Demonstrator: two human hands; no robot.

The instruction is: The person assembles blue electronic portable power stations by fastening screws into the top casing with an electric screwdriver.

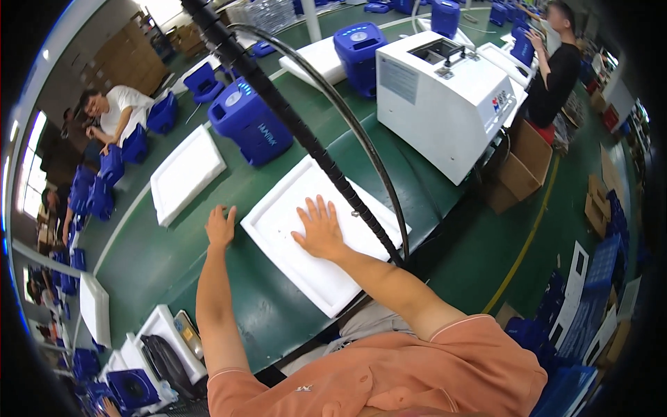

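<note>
A shallow white foam tray (278, 208) lies on the green table in front of me. My right hand (319, 228) rests on its inner face with the fingers spread. Just beyond the tray's left edge, my left hand (221, 226) is over the green tabletop with its fingers apart, holding nothing. A blue plastic case (251, 125) with a row of small lights on top stands behind the tray. To its left lies a second white foam tray (187, 174). Neither hand touches the case.
A white box-shaped machine (434, 104) stands at the far right of the table, beside another blue case (359, 59). A black wrapped pole (292, 132) and a cable (361, 132) cross above the tray. An open cardboard box (517, 170) is past the machine. Co-workers stand or sit farther off.
</note>
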